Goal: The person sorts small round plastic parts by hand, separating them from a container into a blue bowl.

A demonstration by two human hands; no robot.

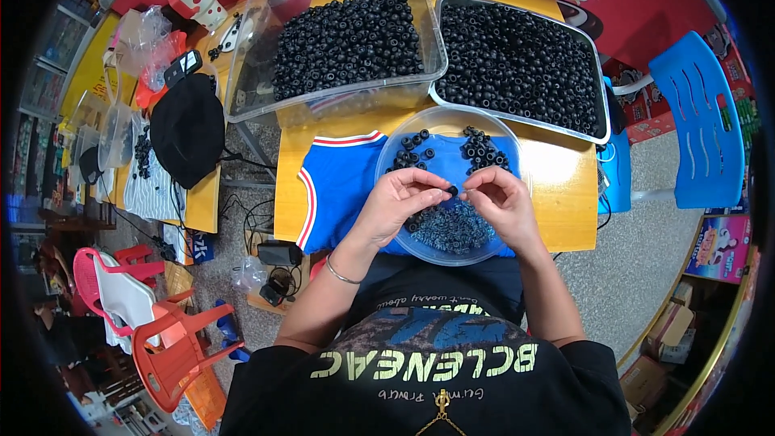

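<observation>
Over a clear round plastic tub (pixel 523 163), my left hand (pixel 402 200) pinches a small black ring-shaped part (pixel 453 191) between thumb and fingertips. My right hand (pixel 505 208) is closed in a pinch right beside that part. Whatever lies between its fingertips is too small to make out. Below the hands, the tub holds a heap of tiny bluish translucent pieces (pixel 454 230). Toward its far side are two loose clusters of black ring-shaped parts (pixel 483 149). Under the tub and to its left lies a blue sleeveless jersey (pixel 343 182) with red-and-white trim.
Behind the tub stand a large clear bin (pixel 250 97) and a metal tray (pixel 599 73), both heaped with black parts. A black cap (pixel 188 131) lies on the left table. Blue chair (pixel 706 129) at right; red chair (pixel 173 351) at lower left. Cables (pixel 250 210) hang between the tables.
</observation>
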